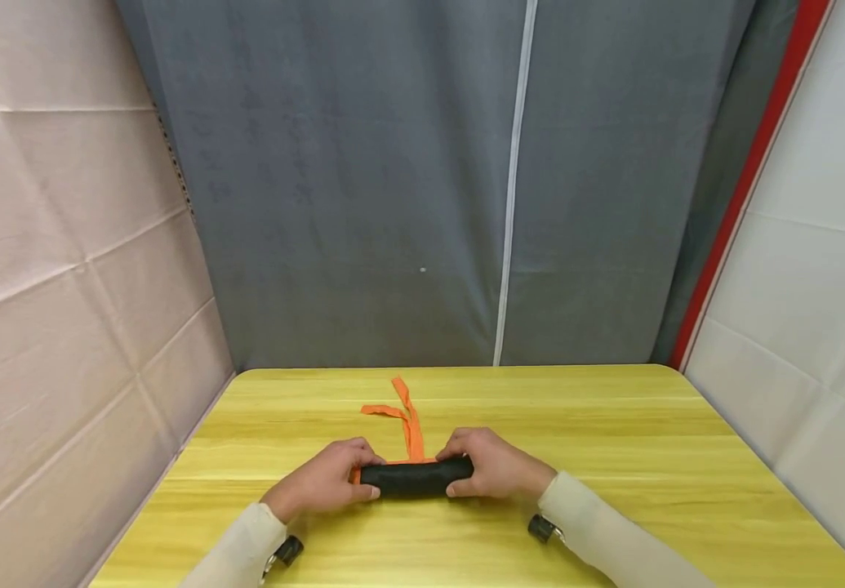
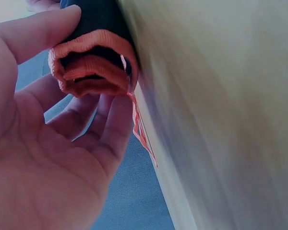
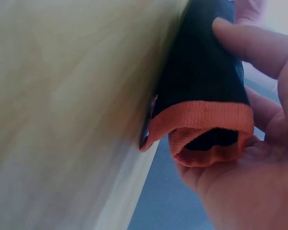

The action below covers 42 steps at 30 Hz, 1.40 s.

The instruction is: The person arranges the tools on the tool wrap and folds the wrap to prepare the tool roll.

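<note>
A black cloth roll (image 1: 416, 480) with orange edging lies crosswise near the front of the table. My left hand (image 1: 325, 480) grips its left end, thumb on the near side and fingers on the far side. The opposite end is held the same way by my right hand (image 1: 497, 465). Two orange ties (image 1: 413, 433) run from the roll's far edge and fork apart on the tabletop. In the left wrist view, orange binding (image 2: 103, 38) circles the coiled layers at the end. The right wrist view shows similar orange trim (image 3: 201, 114) around a looser coil.
The yellow wood-grain table (image 1: 613, 425) has rounded far corners. Behind it hangs a grey curtain (image 1: 363, 204) with a pale vertical strip. White panels stand at the left (image 1: 62, 269) and right (image 1: 811, 286), the right one with a red edge.
</note>
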### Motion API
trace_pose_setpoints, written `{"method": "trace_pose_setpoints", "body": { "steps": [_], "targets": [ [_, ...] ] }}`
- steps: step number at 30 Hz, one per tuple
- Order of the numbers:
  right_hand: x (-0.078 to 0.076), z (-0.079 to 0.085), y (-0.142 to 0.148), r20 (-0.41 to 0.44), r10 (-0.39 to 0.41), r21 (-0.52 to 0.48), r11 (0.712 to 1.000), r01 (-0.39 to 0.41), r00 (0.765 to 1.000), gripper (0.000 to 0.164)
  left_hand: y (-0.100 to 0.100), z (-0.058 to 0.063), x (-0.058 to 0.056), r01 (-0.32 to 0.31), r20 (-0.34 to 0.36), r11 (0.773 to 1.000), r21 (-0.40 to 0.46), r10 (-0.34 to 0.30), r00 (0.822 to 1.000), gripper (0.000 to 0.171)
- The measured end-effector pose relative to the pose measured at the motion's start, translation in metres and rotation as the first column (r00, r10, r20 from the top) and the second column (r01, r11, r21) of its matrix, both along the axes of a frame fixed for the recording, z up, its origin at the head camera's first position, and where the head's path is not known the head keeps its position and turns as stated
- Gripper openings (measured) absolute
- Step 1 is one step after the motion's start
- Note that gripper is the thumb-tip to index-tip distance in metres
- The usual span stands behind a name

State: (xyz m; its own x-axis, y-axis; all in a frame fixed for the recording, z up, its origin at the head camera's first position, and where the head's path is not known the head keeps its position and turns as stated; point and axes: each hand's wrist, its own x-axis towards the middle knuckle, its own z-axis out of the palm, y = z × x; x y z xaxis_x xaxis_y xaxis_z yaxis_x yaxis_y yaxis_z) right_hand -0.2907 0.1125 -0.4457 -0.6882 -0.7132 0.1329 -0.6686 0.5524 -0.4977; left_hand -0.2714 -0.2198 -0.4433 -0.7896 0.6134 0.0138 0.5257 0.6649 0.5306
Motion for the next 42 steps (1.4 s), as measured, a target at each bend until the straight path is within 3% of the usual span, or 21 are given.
{"method": "trace_pose_setpoints", "body": {
  "steps": [13,23,30,36,42],
  "targets": [
    [-0.0001,0.0019,0.0031,0.038,-0.002,0.029,1.0,0.001,0.999,0.027,-0.0023,0.0049,0.0005,-0.039,0.111,0.998,0.044,0.034,0.993,0.024],
    [0.0011,0.0013,0.0047,0.045,-0.032,0.057,0.998,0.029,0.998,0.044,-0.0013,0.0049,0.0019,-0.059,0.142,0.997,0.053,0.051,0.988,0.023],
    [-0.0001,0.0022,0.0035,0.093,-0.03,0.066,0.998,0.024,0.995,0.044,-0.0041,0.0037,-0.0025,-0.038,0.127,0.998,0.057,0.031,0.991,0.023],
    [-0.0024,0.0001,0.007,0.064,-0.046,0.098,0.994,0.039,0.997,0.045,-0.0007,0.002,-0.0052,-0.058,0.089,0.998,0.024,0.056,0.994,0.037],
    [-0.0022,0.0007,0.0094,0.054,-0.048,0.11,0.993,0.042,0.997,0.048,-0.0048,0.0069,-0.004,-0.036,0.076,0.999,0.025,0.034,0.996,0.045]
  ]
}}
